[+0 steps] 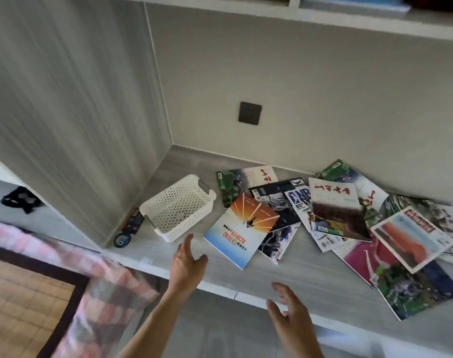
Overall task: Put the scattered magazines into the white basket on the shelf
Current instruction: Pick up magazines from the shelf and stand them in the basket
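while both hover empty, left hand point(186, 264) and right hand point(291, 316) show a released grip.

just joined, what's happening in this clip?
A person is tidying magazines that lie scattered and overlapping on a grey shelf. The white basket stands to their left on the same shelf and looks empty. Both hands are open and hold nothing: the left hand reaches in near the orange-and-blue magazine, the right hand hovers at the shelf's front edge. No magazine looks to be in the basket yet.
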The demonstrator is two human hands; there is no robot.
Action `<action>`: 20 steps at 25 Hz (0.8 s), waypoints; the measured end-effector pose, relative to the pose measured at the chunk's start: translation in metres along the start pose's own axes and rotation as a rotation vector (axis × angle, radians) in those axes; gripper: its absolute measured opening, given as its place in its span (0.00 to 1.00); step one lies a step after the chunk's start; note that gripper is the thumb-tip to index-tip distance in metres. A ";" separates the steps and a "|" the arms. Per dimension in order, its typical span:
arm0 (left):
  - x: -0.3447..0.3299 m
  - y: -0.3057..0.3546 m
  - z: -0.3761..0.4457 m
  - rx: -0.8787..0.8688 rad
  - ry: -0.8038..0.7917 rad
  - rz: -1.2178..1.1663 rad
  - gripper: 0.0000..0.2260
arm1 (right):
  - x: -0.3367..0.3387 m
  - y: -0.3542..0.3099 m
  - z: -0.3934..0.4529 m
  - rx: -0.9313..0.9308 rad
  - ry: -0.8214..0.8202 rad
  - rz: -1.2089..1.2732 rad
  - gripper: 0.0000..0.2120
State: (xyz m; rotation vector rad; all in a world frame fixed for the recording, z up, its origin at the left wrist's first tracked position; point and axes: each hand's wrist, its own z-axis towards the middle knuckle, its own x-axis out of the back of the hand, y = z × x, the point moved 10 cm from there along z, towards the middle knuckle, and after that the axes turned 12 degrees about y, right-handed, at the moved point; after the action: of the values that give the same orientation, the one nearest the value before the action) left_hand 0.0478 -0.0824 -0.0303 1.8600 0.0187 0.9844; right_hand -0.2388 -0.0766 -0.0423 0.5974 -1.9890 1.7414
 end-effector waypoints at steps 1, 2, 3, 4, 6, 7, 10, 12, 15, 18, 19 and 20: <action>-0.004 0.001 0.017 0.000 0.038 0.005 0.30 | -0.007 0.002 0.017 0.039 -0.011 -0.055 0.15; -0.008 0.002 0.031 -0.002 0.066 0.003 0.29 | -0.016 0.003 0.032 0.080 -0.043 -0.122 0.15; -0.015 0.003 0.048 -0.010 0.097 0.015 0.27 | -0.030 0.005 0.051 0.135 -0.098 -0.197 0.15; -0.022 0.007 0.065 -0.029 0.122 0.040 0.26 | -0.044 0.006 0.071 0.168 -0.159 -0.241 0.15; -0.037 0.013 0.097 -0.087 0.182 0.169 0.26 | -0.076 0.008 0.111 0.252 -0.254 -0.300 0.17; -0.044 0.013 0.112 -0.111 0.201 0.252 0.27 | -0.093 0.011 0.129 0.316 -0.287 -0.340 0.18; -0.067 0.002 0.148 -0.060 0.115 0.474 0.35 | -0.143 0.023 0.160 0.640 -0.424 -0.740 0.33; -0.083 -0.018 0.160 0.003 0.020 0.586 0.37 | -0.165 0.039 0.179 0.782 -0.495 -1.037 0.42; -0.085 -0.041 0.170 -0.021 0.057 0.484 0.30 | -0.180 0.043 0.199 0.866 -0.456 -1.085 0.46; -0.068 -0.044 0.172 -0.136 0.183 0.259 0.22 | -0.190 0.040 0.185 1.119 -0.446 -1.003 0.35; -0.065 -0.044 0.173 -0.170 0.199 0.234 0.20 | -0.193 0.039 0.180 1.191 -0.442 -0.999 0.31; -0.063 -0.043 0.175 -0.188 0.199 0.217 0.18 | -0.194 0.033 0.176 1.226 -0.436 -0.976 0.27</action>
State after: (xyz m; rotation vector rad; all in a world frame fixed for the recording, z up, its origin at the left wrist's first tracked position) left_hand 0.1334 -0.2187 -0.1334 1.6099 -0.1547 1.2739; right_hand -0.1055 -0.2398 -0.2023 1.9956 -0.2758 1.9639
